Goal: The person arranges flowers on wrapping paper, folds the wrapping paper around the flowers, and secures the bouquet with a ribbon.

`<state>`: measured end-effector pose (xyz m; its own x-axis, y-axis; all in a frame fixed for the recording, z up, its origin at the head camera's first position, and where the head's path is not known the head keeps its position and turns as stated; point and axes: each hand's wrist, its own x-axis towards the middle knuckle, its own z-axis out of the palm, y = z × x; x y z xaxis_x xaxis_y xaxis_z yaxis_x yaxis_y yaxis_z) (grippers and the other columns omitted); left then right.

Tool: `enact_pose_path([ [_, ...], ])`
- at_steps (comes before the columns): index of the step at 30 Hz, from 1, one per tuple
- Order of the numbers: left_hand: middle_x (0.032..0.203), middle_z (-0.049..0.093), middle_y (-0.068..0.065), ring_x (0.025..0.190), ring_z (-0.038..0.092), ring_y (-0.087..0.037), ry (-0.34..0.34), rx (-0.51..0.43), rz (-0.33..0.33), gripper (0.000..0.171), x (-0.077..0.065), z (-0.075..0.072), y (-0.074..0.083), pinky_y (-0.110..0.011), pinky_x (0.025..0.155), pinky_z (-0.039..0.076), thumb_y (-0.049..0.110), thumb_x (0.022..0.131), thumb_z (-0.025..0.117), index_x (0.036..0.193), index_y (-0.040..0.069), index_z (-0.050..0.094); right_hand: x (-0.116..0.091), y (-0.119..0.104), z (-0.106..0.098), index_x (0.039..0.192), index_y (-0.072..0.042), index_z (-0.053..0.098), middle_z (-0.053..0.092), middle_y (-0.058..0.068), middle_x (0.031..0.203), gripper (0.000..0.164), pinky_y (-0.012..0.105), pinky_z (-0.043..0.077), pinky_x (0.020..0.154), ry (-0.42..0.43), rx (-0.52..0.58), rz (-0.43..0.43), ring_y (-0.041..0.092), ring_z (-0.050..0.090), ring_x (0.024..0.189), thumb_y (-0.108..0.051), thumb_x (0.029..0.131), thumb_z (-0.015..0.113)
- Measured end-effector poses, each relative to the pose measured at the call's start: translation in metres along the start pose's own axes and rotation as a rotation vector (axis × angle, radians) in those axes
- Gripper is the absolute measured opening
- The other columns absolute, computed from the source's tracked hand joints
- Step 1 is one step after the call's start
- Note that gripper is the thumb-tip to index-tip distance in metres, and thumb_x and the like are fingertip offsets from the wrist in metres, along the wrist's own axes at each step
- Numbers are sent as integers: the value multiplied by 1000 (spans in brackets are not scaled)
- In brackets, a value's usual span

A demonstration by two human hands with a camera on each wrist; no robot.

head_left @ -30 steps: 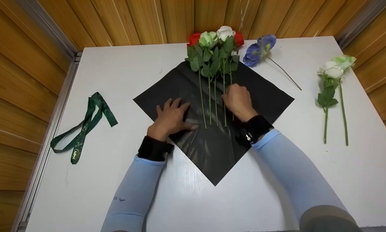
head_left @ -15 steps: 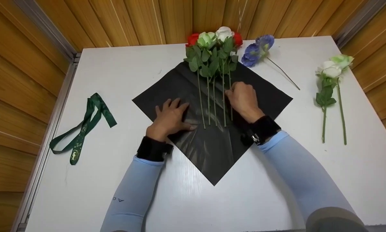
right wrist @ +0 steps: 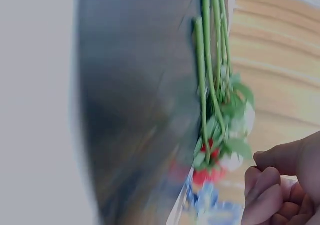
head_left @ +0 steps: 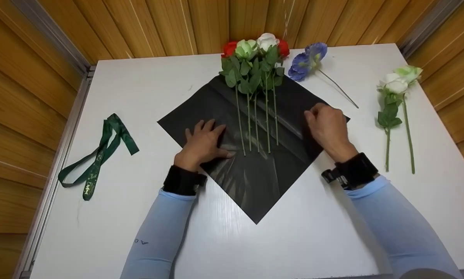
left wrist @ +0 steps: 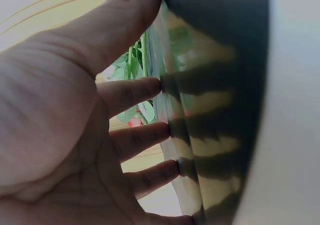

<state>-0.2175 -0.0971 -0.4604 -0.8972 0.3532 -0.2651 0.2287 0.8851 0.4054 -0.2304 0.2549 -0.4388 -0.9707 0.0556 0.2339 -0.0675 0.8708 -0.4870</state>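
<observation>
A sheet of black wrapping paper (head_left: 255, 193) lies cornerwise on the table. Several artificial roses (head_left: 246, 49), red, pale green and white, rest side by side across its upper half, heads past the top corner and stems toward me. My left hand (head_left: 201, 146) rests on the paper's left part, its fingers spread and fingertips touching the sheet (left wrist: 215, 100). Over the paper's right corner is my right hand (head_left: 328, 130), fingers curled and nothing in its grasp. In the right wrist view its curled fingers (right wrist: 265, 197) are apart from the stems (right wrist: 202, 80).
A dark green ribbon (head_left: 93, 176) with gold print lies looped at the left. Behind the paper's right edge is a blue flower (head_left: 309, 62) on a thin stem. A white rose (head_left: 394, 83) and a pale green rose (head_left: 409, 73) lie farther right. Wooden panels (head_left: 208, 23) stand behind the table.
My right hand has left the rightmost rose stem and moved right to the paper's right corner. The left hand and the roses stay about where they were.
</observation>
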Motion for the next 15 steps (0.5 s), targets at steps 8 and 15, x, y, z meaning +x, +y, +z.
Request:
enact_pose_path([
  [8,175,21,-14,162,11,-44,-12,21,-10,97,-1,-1,0,-79,121,11,59,88,80,166,22,36,-13,56,-29,91,8,72,72,32,86,29,64,49,70,59,-100,65,57,67,81,-16,102,61],
  [15,175,21,-15,162,12,-45,-10,11,-1,96,0,-1,0,-79,121,11,58,88,81,166,22,36,-23,103,-51,81,9,69,68,36,82,35,66,45,64,15,-179,132,63,63,77,-13,101,52],
])
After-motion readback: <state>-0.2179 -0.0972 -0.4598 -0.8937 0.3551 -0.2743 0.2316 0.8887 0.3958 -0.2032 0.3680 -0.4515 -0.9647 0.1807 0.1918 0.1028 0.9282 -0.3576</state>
